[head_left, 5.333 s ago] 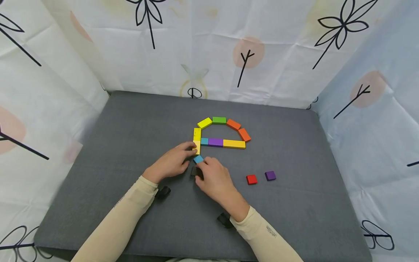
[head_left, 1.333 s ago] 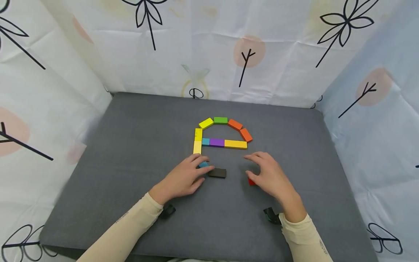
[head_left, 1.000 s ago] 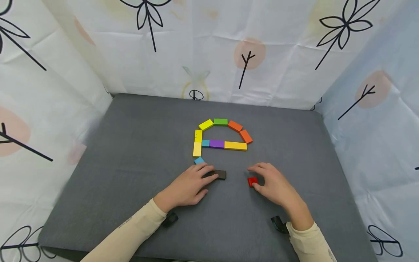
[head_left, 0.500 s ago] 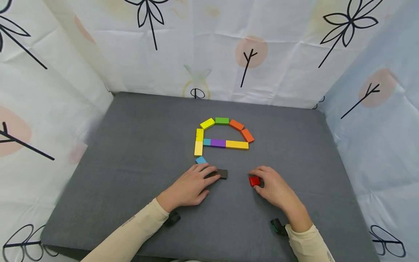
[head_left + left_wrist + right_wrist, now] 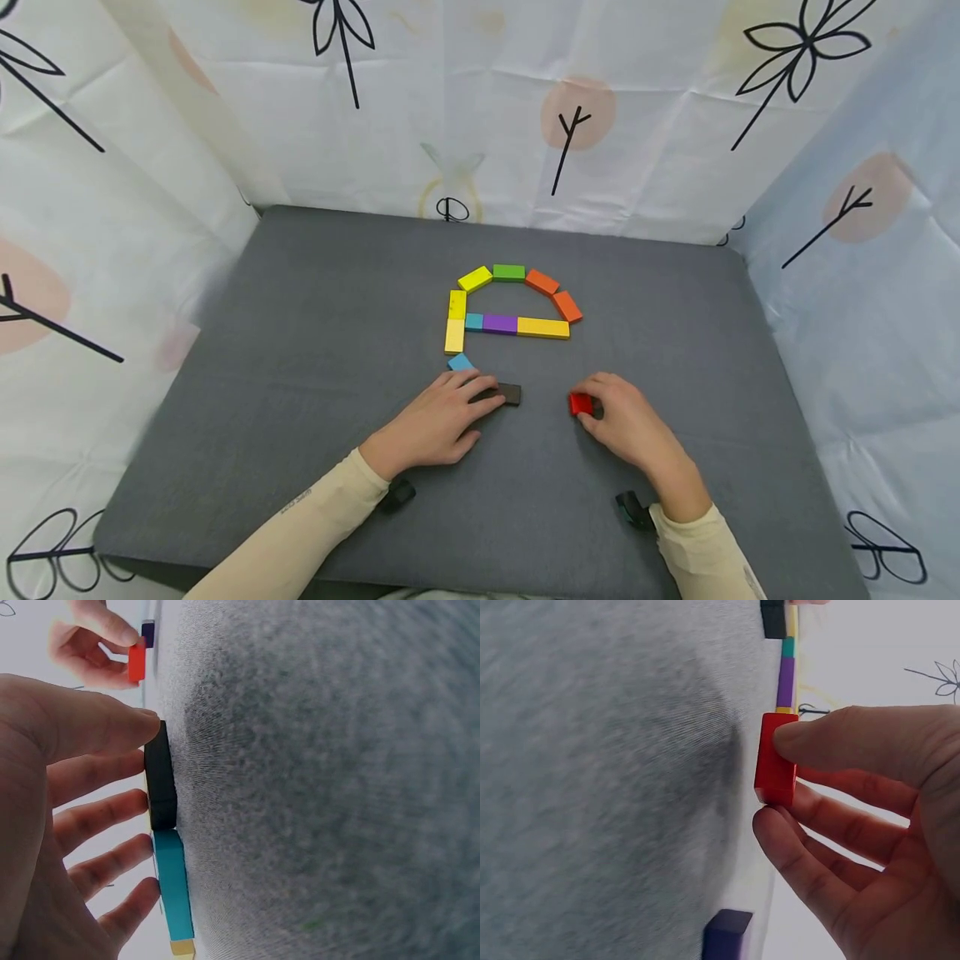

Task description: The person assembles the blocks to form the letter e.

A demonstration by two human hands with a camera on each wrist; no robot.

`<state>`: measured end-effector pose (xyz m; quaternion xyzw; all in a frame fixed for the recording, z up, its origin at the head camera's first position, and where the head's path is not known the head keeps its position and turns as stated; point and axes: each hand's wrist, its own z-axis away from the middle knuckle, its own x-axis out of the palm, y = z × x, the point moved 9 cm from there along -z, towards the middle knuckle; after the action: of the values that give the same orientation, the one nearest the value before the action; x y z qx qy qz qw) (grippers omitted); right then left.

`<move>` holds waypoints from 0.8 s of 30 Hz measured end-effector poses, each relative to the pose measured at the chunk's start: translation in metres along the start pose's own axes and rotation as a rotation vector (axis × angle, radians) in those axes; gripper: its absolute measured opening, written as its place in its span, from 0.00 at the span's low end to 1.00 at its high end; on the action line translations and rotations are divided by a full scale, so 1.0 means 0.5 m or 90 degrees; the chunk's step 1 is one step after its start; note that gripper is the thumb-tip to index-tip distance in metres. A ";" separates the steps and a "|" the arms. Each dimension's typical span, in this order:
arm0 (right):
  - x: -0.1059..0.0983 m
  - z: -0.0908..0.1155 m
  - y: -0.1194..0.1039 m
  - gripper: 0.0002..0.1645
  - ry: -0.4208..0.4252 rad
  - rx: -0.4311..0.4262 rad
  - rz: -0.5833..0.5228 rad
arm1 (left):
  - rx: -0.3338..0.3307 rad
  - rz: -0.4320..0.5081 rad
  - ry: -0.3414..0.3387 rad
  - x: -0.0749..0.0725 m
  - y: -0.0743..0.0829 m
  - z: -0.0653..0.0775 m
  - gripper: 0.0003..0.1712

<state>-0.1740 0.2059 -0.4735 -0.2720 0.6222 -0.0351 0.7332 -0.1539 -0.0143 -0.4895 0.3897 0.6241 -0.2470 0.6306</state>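
My right hand [image 5: 632, 427] pinches a small red block [image 5: 580, 404] between thumb and fingertips, right of centre. In the right wrist view the thumb lies along one face of the red block [image 5: 777, 759]. My left hand [image 5: 435, 423] rests its fingers, loosely extended, over a dark grey block [image 5: 512, 394], whose left part they cover. Just beyond, a light blue block [image 5: 460, 362] sits at a slant, partly hidden by those fingers. The left wrist view has the dark block [image 5: 161, 776] and blue block [image 5: 173, 885] end to end.
Yellow blocks [image 5: 454, 336], a green block [image 5: 509, 273] and orange blocks [image 5: 567, 307] form an arch. A purple block [image 5: 500, 324] lies in the row across its base. A loose purple block [image 5: 727, 936] stands near the right hand. Printed cloth [image 5: 495, 125] surrounds the grey table [image 5: 337, 275].
The right hand has left the blue and dark blocks, gone right and taken hold of the red block. The dark block now lies right of the blue one, with the left hand over them.
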 end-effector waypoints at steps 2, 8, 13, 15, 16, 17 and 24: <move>-0.007 -0.003 -0.009 0.19 0.014 -0.009 0.002 | -0.001 -0.001 -0.001 -0.001 -0.001 -0.001 0.31; -0.017 -0.013 -0.036 0.20 0.042 -0.030 0.004 | -0.006 0.009 -0.003 -0.002 -0.003 0.001 0.31; -0.017 -0.023 -0.055 0.20 0.049 -0.036 -0.002 | -0.008 0.013 -0.007 -0.001 -0.003 0.002 0.31; -0.016 -0.027 -0.062 0.20 0.049 -0.037 -0.002 | -0.007 0.014 -0.007 0.000 -0.002 0.001 0.31; -0.015 -0.029 -0.065 0.20 0.049 -0.038 -0.002 | -0.007 0.014 -0.007 0.000 -0.002 0.001 0.31; -0.015 -0.032 -0.068 0.20 0.049 -0.039 -0.003 | -0.007 0.014 -0.007 0.000 -0.002 0.000 0.31; -0.007 -0.049 -0.084 0.19 0.053 -0.055 -0.009 | -0.009 0.013 -0.010 0.000 -0.001 -0.001 0.31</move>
<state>-0.1856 0.1631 -0.4537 -0.3059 0.6515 -0.0245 0.6938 -0.1546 -0.0142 -0.4893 0.3896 0.6171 -0.2388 0.6407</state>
